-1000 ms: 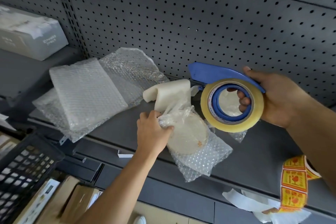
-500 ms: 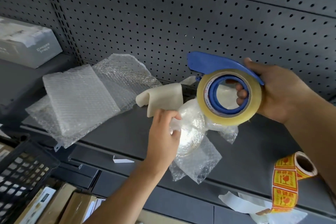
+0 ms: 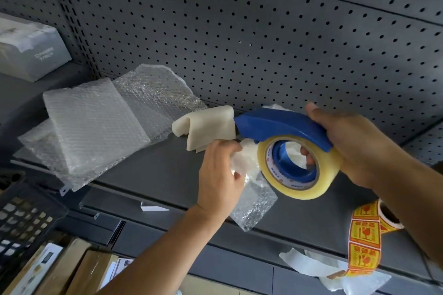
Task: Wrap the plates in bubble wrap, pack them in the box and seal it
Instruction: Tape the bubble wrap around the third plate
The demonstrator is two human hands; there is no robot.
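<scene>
Head view: our left hand (image 3: 219, 175) grips the plate (image 3: 244, 160), right hand (image 3: 354, 146) grips the dispenser (image 3: 280, 126); we should pin the loose wrap (image 3: 254, 208) flat, then tape across it.

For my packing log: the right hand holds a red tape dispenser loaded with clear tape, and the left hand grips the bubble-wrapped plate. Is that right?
Not quite. The head view shows the tape dispenser is blue, not red. The right hand does hold it, loaded with clear tape, and the left hand grips the bubble-wrapped plate.
</scene>
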